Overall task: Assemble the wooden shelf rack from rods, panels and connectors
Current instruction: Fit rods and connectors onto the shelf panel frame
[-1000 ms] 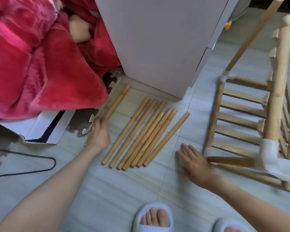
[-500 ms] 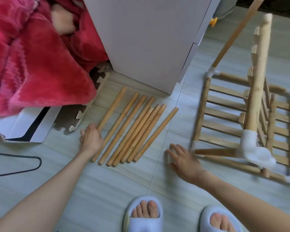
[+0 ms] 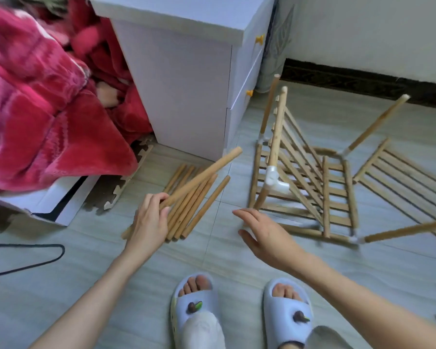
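Observation:
My left hand (image 3: 150, 221) grips one wooden rod (image 3: 207, 172) near its lower end, and the rod slants up to the right above several loose rods (image 3: 194, 210) lying side by side on the floor. My right hand (image 3: 264, 235) hovers open over the tiles, fingers spread, holding nothing. To its right lies the partly built rack (image 3: 305, 182): slatted wooden panels joined to rods by white plastic connectors (image 3: 275, 181), with some rods sticking upward. A separate slatted panel (image 3: 403, 182) lies further right.
A white drawer cabinet (image 3: 186, 91) stands behind the rods. A red blanket (image 3: 43, 117) spills over on the left, with a foam mat edge (image 3: 126, 182) and a black wire hanger (image 3: 35, 258) on the tiles. My slippered feet (image 3: 239, 308) are at the bottom.
My left hand has picked one rod off the floor and lifted its far end. My right hand rose off the tiles. The view tilted up, showing more of the rack and wall.

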